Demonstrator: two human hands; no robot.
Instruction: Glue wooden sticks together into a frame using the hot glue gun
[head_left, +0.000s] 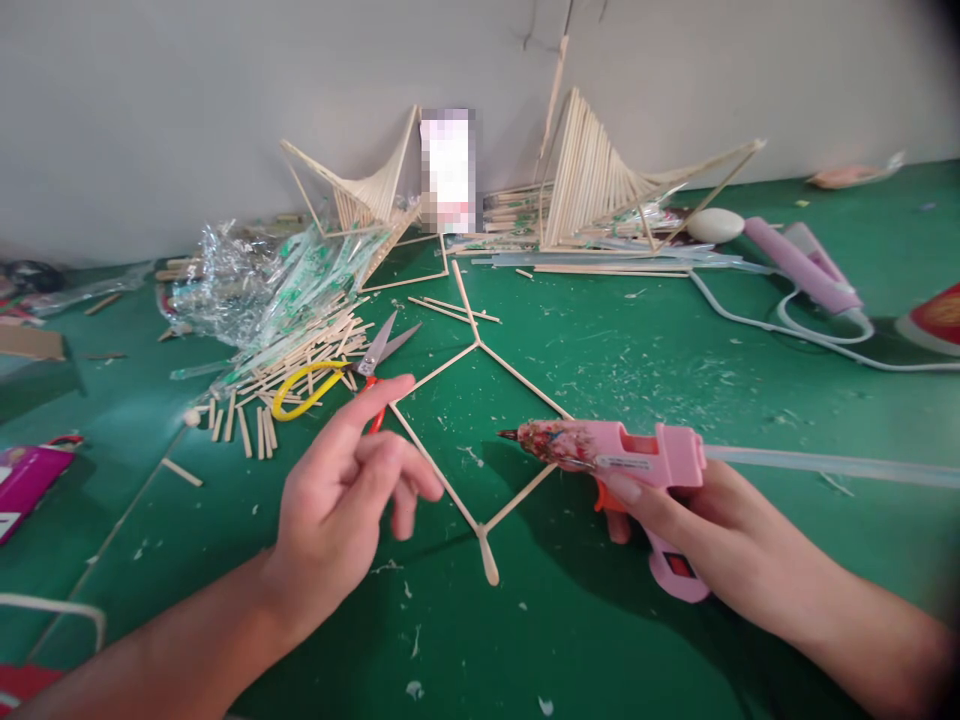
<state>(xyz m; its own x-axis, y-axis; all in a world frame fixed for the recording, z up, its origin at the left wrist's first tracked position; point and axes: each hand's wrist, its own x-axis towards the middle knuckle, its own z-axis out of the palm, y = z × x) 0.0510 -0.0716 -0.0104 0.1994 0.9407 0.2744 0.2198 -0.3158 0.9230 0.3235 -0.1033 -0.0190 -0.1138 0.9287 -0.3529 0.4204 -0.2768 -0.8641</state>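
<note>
My right hand (675,520) grips a pink hot glue gun (600,445), its dark nozzle pointing left and a long translucent glue stick (817,463) running out of its back. Between my hands a diamond-shaped frame of thin wooden sticks (435,455) lies on the green table; the gun covers its right corner. My left hand (352,470) is over the frame's left corner, index finger extended and the other fingers loosely bent, with nothing seen in them. Just beyond that hand, scissors (375,350) with yellow and red handles lie with blades apart.
Two curved stick structures (589,170) stand by the grey wall, with a lit, blurred-out phone (448,170) between them. Plastic wrapping (240,285) and cut sticks (300,365) are heaped at left. A second, purple tool (802,265) with a white cord lies at right.
</note>
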